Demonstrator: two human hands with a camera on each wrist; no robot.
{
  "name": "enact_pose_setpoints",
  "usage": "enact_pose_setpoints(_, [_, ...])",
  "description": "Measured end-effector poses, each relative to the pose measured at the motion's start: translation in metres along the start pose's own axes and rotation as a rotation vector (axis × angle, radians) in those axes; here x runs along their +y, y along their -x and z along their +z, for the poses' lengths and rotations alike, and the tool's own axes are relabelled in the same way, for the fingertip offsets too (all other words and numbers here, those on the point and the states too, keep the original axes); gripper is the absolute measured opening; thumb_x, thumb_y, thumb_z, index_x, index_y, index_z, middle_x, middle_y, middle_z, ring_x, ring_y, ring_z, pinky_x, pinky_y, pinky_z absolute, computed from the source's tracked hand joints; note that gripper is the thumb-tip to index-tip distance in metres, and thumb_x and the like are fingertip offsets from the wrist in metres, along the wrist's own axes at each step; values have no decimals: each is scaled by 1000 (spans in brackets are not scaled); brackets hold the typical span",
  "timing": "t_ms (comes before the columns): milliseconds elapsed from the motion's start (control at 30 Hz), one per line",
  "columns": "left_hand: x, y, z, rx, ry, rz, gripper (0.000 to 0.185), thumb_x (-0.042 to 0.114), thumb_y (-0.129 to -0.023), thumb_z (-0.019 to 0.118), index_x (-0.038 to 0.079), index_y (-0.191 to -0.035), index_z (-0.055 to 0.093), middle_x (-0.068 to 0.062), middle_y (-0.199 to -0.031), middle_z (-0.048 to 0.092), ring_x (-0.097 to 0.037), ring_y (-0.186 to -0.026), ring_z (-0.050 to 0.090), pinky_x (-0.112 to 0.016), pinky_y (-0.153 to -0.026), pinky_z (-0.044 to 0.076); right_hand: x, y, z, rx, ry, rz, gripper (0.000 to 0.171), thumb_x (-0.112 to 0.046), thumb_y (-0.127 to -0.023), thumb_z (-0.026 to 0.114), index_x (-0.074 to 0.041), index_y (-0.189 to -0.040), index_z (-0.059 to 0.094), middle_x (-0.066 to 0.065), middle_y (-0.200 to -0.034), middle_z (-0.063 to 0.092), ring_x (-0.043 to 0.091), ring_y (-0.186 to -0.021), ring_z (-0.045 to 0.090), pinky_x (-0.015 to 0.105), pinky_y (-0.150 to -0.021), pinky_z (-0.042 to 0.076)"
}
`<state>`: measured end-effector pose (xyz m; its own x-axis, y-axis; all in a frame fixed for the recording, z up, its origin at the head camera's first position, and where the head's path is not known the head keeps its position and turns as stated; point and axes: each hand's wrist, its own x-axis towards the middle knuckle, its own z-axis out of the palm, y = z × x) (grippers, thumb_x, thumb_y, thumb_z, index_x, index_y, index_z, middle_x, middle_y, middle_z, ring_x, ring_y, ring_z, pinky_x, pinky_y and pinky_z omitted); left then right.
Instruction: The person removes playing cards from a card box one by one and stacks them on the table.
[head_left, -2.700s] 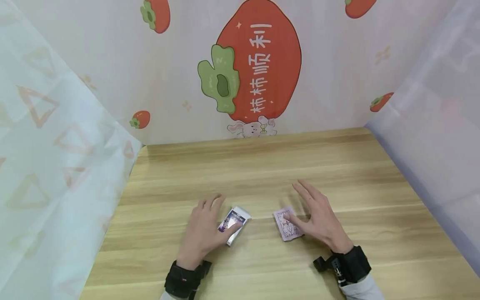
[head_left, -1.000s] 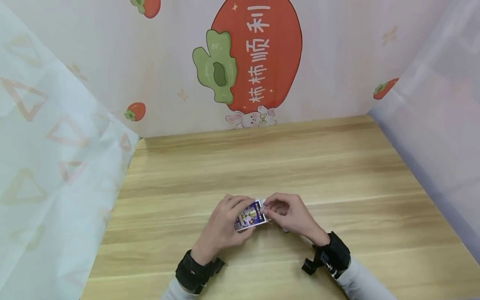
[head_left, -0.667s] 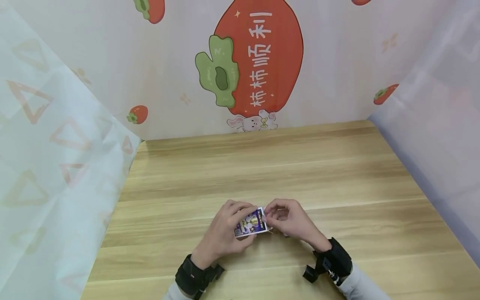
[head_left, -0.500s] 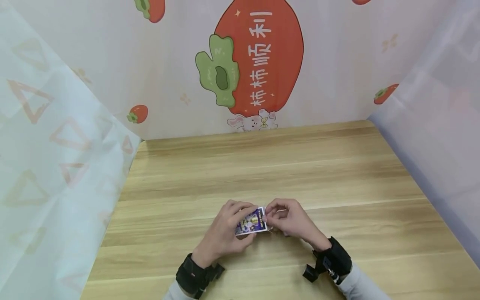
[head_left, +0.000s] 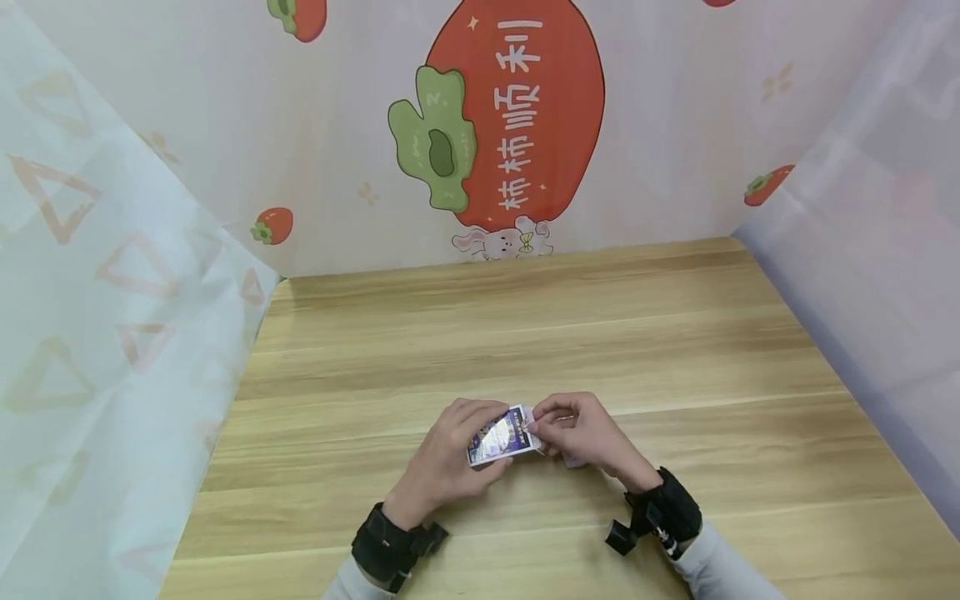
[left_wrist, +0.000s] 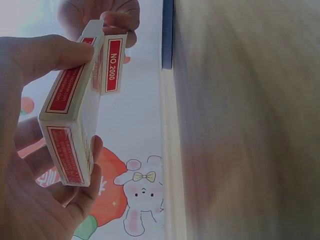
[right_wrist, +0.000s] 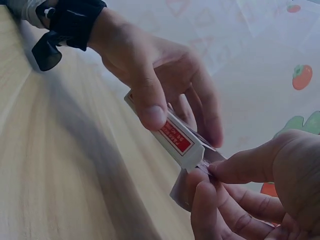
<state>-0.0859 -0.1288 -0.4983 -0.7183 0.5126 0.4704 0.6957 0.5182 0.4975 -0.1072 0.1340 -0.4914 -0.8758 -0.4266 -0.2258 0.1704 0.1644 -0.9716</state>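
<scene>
My left hand (head_left: 447,454) grips a small playing card box (head_left: 498,437) by its sides, tilted above the table. The box has a purple printed face, and its white edges with red labels show in the wrist views. A flap (left_wrist: 113,64) marked NO.2000 stands out from its open end. There my right hand (head_left: 581,429) pinches between thumb and forefinger (right_wrist: 250,165); in the right wrist view a shiny, purplish bit shows there, and I cannot tell whether it is a flap or a card. A lavender deck of cards (head_left: 573,461) lies beneath my right hand, mostly hidden.
A wood-grain table (head_left: 480,333) spreads around the hands. Behind it hangs a pale cloth (head_left: 330,125) with a large red persimmon print. White curtains (head_left: 112,375) close off both sides. Each wrist wears a black camera strap (head_left: 390,546).
Both hands were spread over the separate box and deck; the left then took up the box and the right came to its open end. Over the last second the box's tilt has shifted slightly.
</scene>
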Motion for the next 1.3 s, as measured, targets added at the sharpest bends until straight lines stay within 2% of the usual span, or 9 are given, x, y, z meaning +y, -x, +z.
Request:
enact_pose_setpoints(133, [-2,1,0,-4,-1,-23,69,26,-77,93,7,-137,67,-7,-134,72,-21,-119,66,-39,-101,58,2,-1,-5,28,3,14,23,-14,-97,77,1,-114,72,15,-86,79,27,-63,73,33,-46,57])
enact_pose_setpoints(300, [-5,-1,-2,2,3,-43,68,25,-77,93,6,-137,67,-7,-134,71,-22,-120,65,-39,-103,58,5,-4,-11,49,-21,-8,24,-10,-98,75,4,-116,70,18,-92,78,32,-68,77,43,-59,66])
enact_pose_setpoints(400, [-6,-1,-3,0,2,-45,68,25,-77,94,6,-136,68,-7,-134,72,-22,-120,66,-39,-102,58,6,-5,-16,35,-34,-31,24,-5,-99,73,8,-118,67,17,-97,76,32,-74,78,40,-65,67])
enact_pose_setpoints(533, [-8,-3,-4,0,5,-55,68,26,-78,94,6,-137,67,-7,-135,71,-21,-121,65,-38,-102,58,4,-7,-22,3,-43,-43,30,-3,-96,73,9,-123,64,16,-96,75,29,-77,77,33,-67,66])
enact_pose_setpoints(667, [-9,-5,-4,6,3,-57,69,28,-78,94,7,-138,66,-6,-136,70,-21,-122,65,-39,-103,57,2,-9,-26,-15,-34,-43,34,-1,-94,75,9,-125,63,14,-95,76,28,-81,78,33,-72,66])
enact_pose_setpoints(800, [-10,-3,-4,10,5,-62,70,28,-77,94,6,-138,66,-7,-136,70,-23,-122,65,-40,-104,57,1,-8,-31,22,-23,-44,32,-1,-94,74,9,-123,65,15,-96,76,27,-81,77,36,-73,66])
enact_pose_setpoints(1000, [-11,0,-3,16,-1,-72,70,27,-77,95,5,-136,67,-8,-134,71,-23,-122,66,-40,-104,58,0,-5,-44,104,-58,-69,32,1,-97,71,14,-125,64,9,-96,73,18,-78,72,29,-69,62])
enact_pose_setpoints(1200, [-14,2,-3,21,-10,-68,70,28,-76,95,5,-137,67,-8,-133,71,-23,-120,66,-40,-103,58,-1,-3,-58,166,-55,-95,35,-1,-101,66,15,-132,63,8,-105,69,19,-85,73,32,-75,66])
enact_pose_setpoints(1300, [-15,2,-3,20,-8,-74,70,28,-77,95,6,-137,67,-8,-133,71,-23,-120,66,-40,-103,58,0,-2,-62,173,-83,-100,37,-2,-102,66,16,-135,62,6,-109,71,15,-85,73,30,-77,66])
